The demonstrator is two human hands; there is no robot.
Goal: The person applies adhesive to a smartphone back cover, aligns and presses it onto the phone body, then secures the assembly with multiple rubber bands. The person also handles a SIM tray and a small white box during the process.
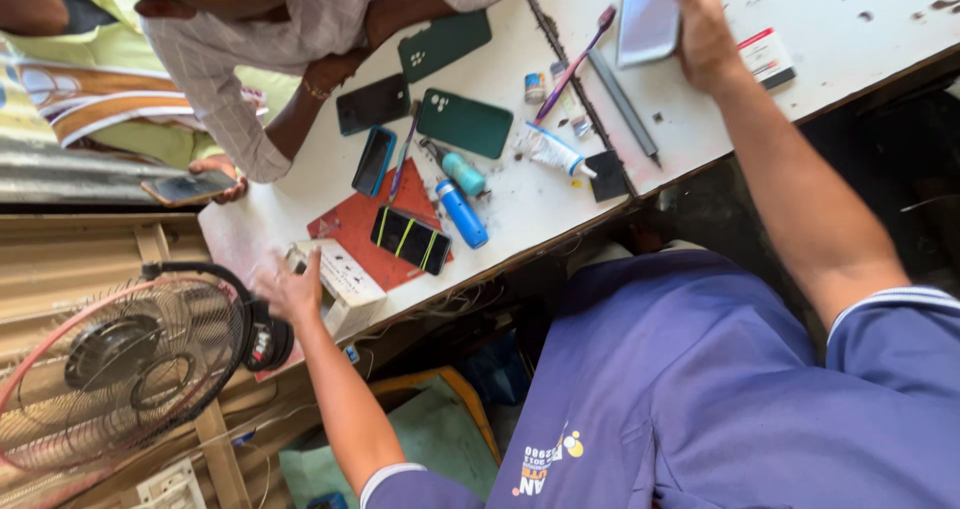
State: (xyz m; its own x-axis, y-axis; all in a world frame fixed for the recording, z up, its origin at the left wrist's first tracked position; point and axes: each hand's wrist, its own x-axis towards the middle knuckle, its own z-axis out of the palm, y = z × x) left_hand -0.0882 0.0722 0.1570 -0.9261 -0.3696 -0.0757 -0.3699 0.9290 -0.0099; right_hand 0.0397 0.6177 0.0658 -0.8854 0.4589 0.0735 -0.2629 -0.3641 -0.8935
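my left hand [288, 287] fingers spread, holding nothing, touching white box [335, 279] at table's [500, 209] 7 o'clock corner, beside desk fan [120, 364]. my right hand [700, 34] at 1 o'clock, closed around pale phone-like slab [648, 14], tilted up off table. best: keep slab edge-gripped, thumb off face; left palm flat, steadying box, clear of fan cage. another person's hand [215, 169] holds phone [185, 187] at 9 o'clock.

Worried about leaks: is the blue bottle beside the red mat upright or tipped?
Tipped: the blue bottle lies lengthwise on the white table, its whole side showing.
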